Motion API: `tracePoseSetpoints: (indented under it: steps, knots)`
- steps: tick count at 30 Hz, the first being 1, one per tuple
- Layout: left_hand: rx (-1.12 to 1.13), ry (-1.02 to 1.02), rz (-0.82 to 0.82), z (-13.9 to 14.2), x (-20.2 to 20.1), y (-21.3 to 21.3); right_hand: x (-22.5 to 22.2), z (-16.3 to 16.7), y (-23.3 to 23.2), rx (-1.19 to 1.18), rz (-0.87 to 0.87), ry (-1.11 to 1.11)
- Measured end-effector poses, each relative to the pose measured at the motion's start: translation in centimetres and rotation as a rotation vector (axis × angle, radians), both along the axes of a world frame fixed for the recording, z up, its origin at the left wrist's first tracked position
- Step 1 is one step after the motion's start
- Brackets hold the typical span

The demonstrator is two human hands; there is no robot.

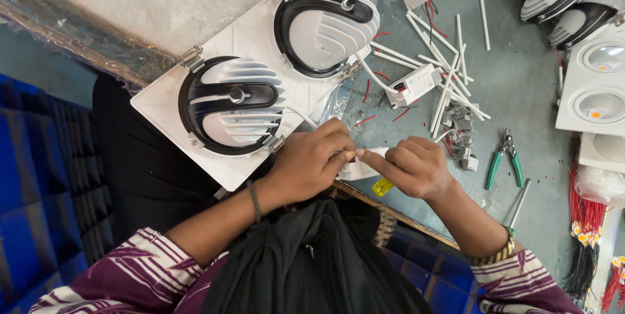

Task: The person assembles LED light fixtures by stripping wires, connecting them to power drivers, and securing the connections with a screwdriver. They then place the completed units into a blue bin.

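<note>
Two bare hands pinch a small white plastic part at the near edge of a grey workbench.

The left hand (309, 161) and right hand (410, 165) meet fingertip to fingertip, both closed on the small white part (357, 169), which looks like a driver box, though the fingers hide most of it. A yellow-handled tool (382, 187) pokes out just under the right hand. A thin white wire runs from the part toward a double white downlight fixture (257, 73) lying face down just beside the left hand, its two finned heat sinks held in black brackets. Beyond the hands lie a white driver box (413, 84), loose white sleeving tubes (449, 67), short red wires and a pile of grey metal clips (461, 135). Green-handled pliers (505, 158) rest near the right wrist.
</note>
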State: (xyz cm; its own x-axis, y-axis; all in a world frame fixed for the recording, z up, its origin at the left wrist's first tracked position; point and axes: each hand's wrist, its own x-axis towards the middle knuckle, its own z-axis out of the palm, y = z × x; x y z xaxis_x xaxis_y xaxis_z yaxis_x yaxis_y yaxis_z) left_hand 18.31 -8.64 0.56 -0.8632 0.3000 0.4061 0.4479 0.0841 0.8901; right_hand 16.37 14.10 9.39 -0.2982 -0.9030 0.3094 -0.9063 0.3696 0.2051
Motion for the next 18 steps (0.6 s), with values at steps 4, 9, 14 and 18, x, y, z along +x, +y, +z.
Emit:
tracePoseSetpoints:
  steps: [4,9,14,18]
  knots:
    - [0.045,-0.058,-0.039,0.2,-0.4,-0.1,-0.5,0.7,-0.2,0.052,0.068,0.000]
    - [0.049,-0.006,0.004,0.0,0.0,0.0,0.9,0.3,-1.3,-0.008,-0.189,-0.237]
    - [-0.012,0.163,0.054,-0.6,0.7,0.2,2.4,-1.8,-0.6,-0.310,-0.758,-0.947]
    - [0.044,0.144,0.069,-0.5,0.8,0.2,1.7,-2.4,1.5,-0.660,-1.046,-1.619]
